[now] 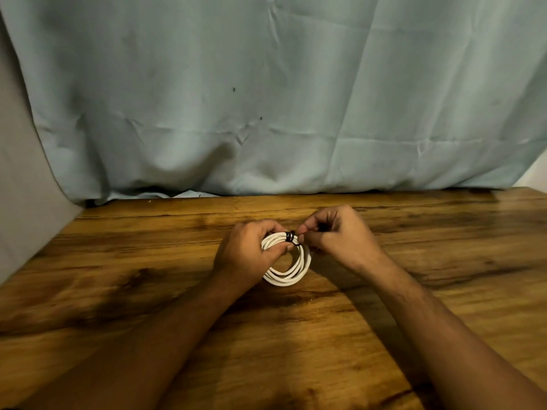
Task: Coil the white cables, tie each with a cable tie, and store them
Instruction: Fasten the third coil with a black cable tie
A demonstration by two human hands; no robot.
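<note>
The white cable coil [285,275], several loops of thin round plastic-sheathed cord, sits with its near arc against the brown wood-grain bench [118,261]; whether its far arc is lifted clear I cannot tell. Across that far arc wraps a thin black cable tie [290,236], cinched round all the loops at 1 spot.

On the coil's left side, the left hand [245,253] has its grip closed round the loops, thumb and fingers curled over the bundle just beside the tie. On the coil's right, the right hand [334,232] pinches the tie's free end between thumb and fingertips, the other fingers curled in. The step looks like drawing the tie snug.

Judging by its look, the coil is light and springy: the loops will want to splay wherever they are not held, and the smooth sheath may slip. The best hold is across all the loops close to the tie, as the left hand has it, never by 1 strand.

Beyond the coil, a creased pale blue-green cloth curtain [266,99] hangs down to the bench's far edge.
</note>
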